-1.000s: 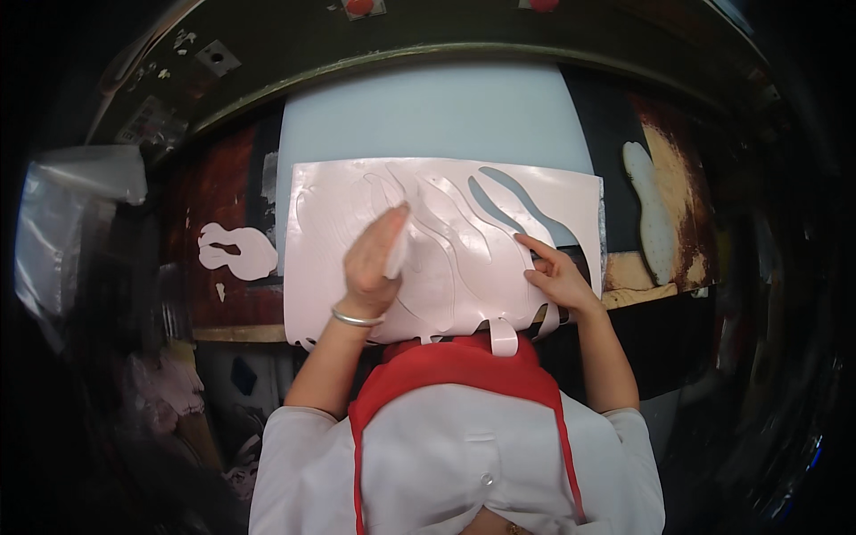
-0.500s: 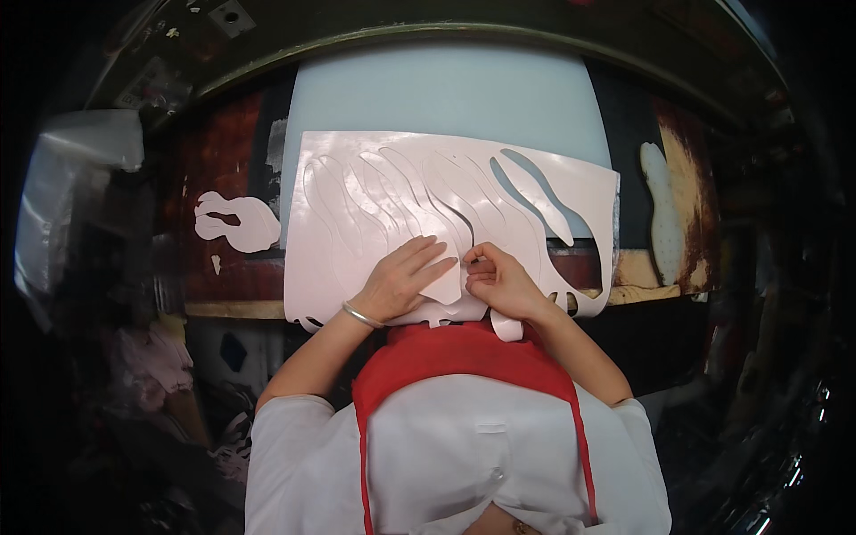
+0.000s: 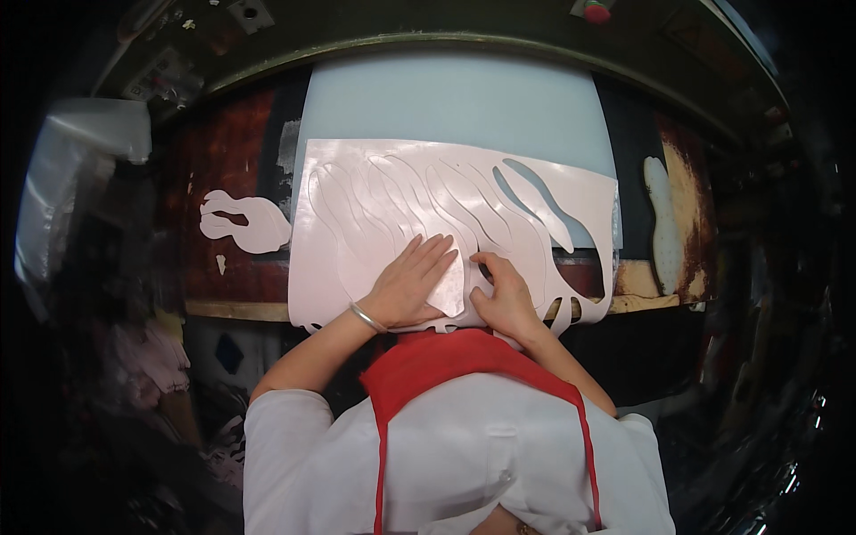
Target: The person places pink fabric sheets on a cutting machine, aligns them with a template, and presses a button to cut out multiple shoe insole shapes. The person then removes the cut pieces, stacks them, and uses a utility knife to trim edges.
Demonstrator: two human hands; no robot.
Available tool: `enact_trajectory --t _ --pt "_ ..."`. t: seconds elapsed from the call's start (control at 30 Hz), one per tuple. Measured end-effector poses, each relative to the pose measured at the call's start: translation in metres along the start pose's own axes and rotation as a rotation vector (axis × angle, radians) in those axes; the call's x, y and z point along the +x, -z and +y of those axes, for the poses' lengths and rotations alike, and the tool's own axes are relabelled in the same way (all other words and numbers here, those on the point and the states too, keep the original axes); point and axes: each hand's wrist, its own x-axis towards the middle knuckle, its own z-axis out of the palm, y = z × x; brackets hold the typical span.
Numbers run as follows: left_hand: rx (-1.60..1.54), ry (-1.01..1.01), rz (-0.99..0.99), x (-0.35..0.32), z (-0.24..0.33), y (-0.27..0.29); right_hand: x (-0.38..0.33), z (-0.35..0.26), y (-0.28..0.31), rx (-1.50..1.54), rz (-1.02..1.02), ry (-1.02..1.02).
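A pale pink sheet (image 3: 357,241) with long, curved cut lines lies over the near part of a light blue board (image 3: 455,94). My left hand (image 3: 408,281) rests flat on it, fingers stretched out, a metal bangle at the wrist. Beside its fingers is a smooth pink cut piece (image 3: 453,283), its lower end pointed. Just right of that piece, my right hand (image 3: 504,294) has curled fingers at a dark gap in the sheet. What those fingers hold, if anything, is hidden. Narrow slots open in the sheet's right part, around a loose-looking strip (image 3: 535,192).
Pink sole-shaped pieces (image 3: 259,225) lie on the left of the dark reddish table (image 3: 223,160), with a small scrap (image 3: 221,264) below. At right stands a pale sole-shaped form (image 3: 662,223). A dark green machine beam (image 3: 428,22) crosses the far side. Clear plastic (image 3: 85,160) hangs at far left.
My right hand's thumb and forefinger have spread apart, and the hand sits slightly lower. The curled strip end below it has dropped mostly from sight. My left hand stays flat on the sheet.
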Motion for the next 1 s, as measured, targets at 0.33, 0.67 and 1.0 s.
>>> enact_trajectory --t 0.33,0.67,1.0 --pt "-0.119 0.078 0.097 0.008 -0.007 -0.009 0.031 -0.005 0.003 1.022 -0.269 -0.256" --pt "-0.658 -0.008 1.788 -0.008 -0.114 0.215 0.018 -0.048 0.02 0.219 0.253 0.206" --pt "-0.075 -0.227 0.33 -0.074 -0.041 0.059 0.052 -0.054 -0.059 0.954 -0.751 -0.493"
